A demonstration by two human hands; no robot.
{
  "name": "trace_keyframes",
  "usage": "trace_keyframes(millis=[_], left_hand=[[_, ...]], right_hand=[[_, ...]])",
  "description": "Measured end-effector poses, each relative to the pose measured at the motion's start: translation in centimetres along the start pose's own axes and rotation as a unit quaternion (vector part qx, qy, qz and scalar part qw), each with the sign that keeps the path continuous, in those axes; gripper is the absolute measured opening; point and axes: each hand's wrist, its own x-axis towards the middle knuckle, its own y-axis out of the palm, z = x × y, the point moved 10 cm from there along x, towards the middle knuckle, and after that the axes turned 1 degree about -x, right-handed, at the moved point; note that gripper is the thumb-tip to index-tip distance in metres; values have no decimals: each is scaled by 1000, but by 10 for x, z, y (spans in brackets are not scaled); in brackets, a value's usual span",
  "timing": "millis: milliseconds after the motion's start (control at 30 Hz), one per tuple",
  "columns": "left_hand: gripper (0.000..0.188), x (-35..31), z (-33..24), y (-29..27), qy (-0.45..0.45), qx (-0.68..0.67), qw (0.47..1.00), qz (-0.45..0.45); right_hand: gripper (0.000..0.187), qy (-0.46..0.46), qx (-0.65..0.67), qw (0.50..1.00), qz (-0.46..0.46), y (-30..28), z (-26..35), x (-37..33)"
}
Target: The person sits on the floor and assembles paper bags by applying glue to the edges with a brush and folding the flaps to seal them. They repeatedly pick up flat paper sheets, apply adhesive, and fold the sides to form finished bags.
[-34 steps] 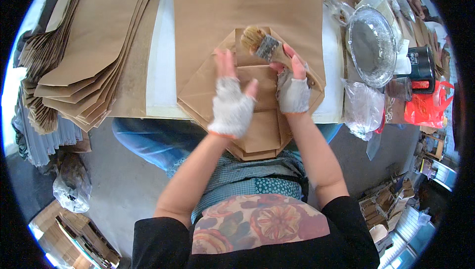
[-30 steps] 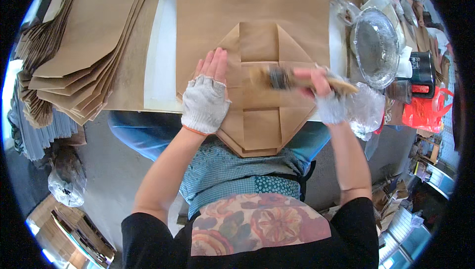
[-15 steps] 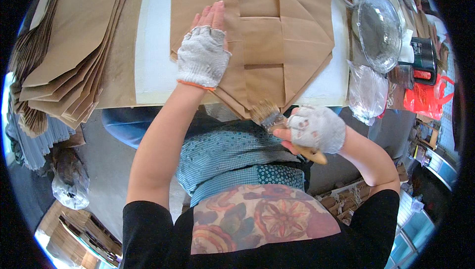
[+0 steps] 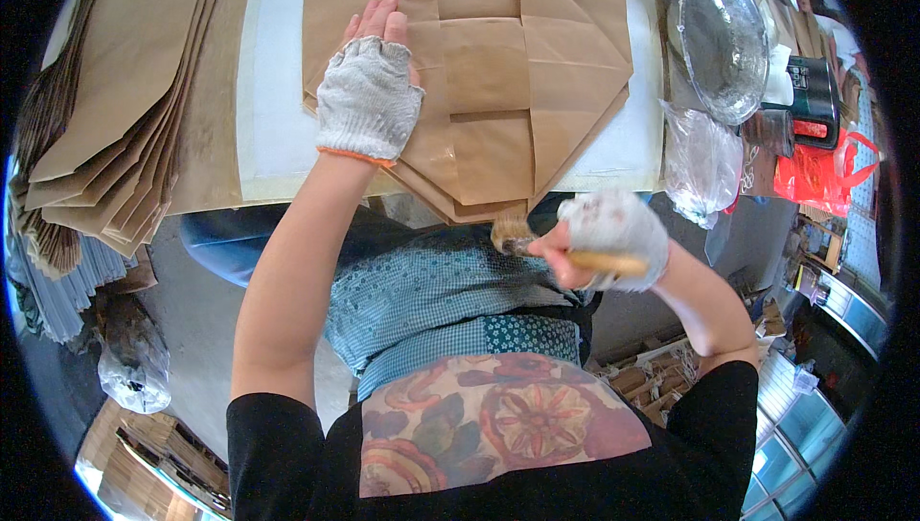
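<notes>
A stack of folded brown paper bags [image 4: 575, 90] lies on a white board [image 4: 268, 128], the top one showing a pointed, folded-out bottom. My left hand [image 4: 369, 90], in a fingerless white knit glove, rests flat on the left side of the stack with its fingers stretched forward. In my right hand [image 4: 609, 238], gloved likewise, is a paint brush [image 4: 623, 263] with a wooden handle. Its bristles are beside the near edge of the paper, just over my lap. The right hand is blurred by motion.
On the left stands a fanned stack of brown paper sheets [image 4: 120, 80]. At the right lie a plastic-lined oval bowl [image 4: 721, 46], a clear plastic bag [image 4: 704, 162], a black container [image 4: 813, 104] and a red bag [image 4: 815, 176]. My blue checked apron [image 4: 441, 296] covers my lap.
The brush has swung down and turned more level in my right hand. My left hand stays flat on the paper. The whole view has shifted slightly.
</notes>
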Motion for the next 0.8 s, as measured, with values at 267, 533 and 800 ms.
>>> trace_keyframes(millis=[267,533,800], left_hand=[[49,-2,-1,-4,-50,-6,998,47],[54,-49,-28,-23,-36,-63,995,72],[47,-52,-20,-32,-76,-79,993,42]], right_hand=[[16,-110,-184,976,24,19,35,27],[21,203,174,862,-431,-79,-102,18],[26,284,233,907,-208,-52,-98,104]])
